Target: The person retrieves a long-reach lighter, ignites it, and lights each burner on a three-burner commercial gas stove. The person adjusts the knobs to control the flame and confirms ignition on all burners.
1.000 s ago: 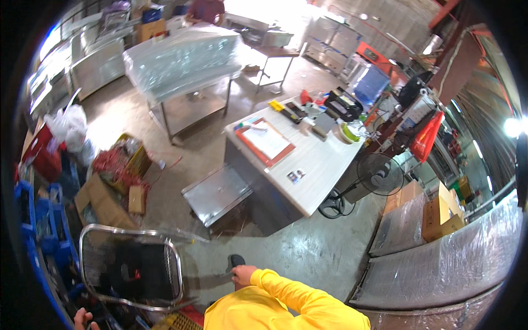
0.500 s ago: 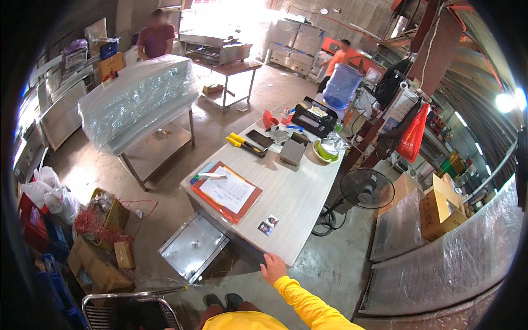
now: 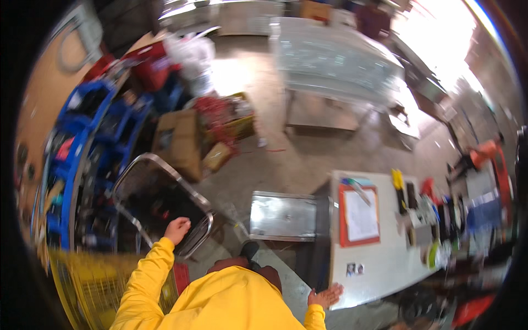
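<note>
My right hand point(image 3: 325, 297), fingers stretched out, rests at the near corner of the pale-topped desk point(image 3: 357, 289). Just beyond it on the desktop lie two small photos point(image 3: 355, 269). Farther up is a red-orange clipboard point(image 3: 344, 220) holding a white printed sheet point(image 3: 362, 221), with a pen-like item across its top. My left hand point(image 3: 177, 230) hovers over a chair point(image 3: 184, 184) with a shiny metal tube frame and dark mesh. Its fingers are loosely curled, slightly blurred, and nothing shows in them.
A metal drawer point(image 3: 283, 216) juts from the desk. Blue bins point(image 3: 74, 165) and a cardboard box point(image 3: 179, 143) stand left, with a yellow crate point(image 3: 99, 280) near my left arm. A plastic-wrapped steel unit point(image 3: 335, 60) is at the back. A person in orange point(image 3: 484, 151) is far right.
My view has swung left, so the desk now sits at the right. My left hand has come into view over the chair. My right hand stays at the desk's edge.
</note>
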The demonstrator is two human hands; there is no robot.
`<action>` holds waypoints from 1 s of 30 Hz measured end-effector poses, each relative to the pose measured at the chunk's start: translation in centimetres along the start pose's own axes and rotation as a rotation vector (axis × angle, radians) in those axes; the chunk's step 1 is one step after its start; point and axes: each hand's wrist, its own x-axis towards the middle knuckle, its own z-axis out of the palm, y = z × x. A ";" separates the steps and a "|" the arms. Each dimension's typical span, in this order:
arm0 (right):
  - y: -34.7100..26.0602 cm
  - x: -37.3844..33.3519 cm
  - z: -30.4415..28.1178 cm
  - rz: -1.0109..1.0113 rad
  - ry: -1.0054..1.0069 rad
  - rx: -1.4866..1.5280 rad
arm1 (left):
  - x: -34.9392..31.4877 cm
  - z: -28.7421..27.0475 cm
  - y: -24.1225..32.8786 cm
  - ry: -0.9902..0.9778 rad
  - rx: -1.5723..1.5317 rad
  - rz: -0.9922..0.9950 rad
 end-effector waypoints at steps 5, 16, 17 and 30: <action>1.1 0.1 1.9 -0.276 0.294 -0.360 | -16.2 -1.0 5.1 0.528 0.435 0.184; 1.9 1.3 4.5 -0.144 0.370 -0.414 | -45.2 -23.7 0.4 1.656 1.719 -0.597; 1.6 1.2 4.2 -0.094 0.377 -0.409 | -45.8 -24.8 -0.3 1.606 1.494 -0.629; -0.6 0.5 0.5 0.077 -0.120 -0.389 | -55.3 -25.7 -7.1 1.398 1.396 -0.032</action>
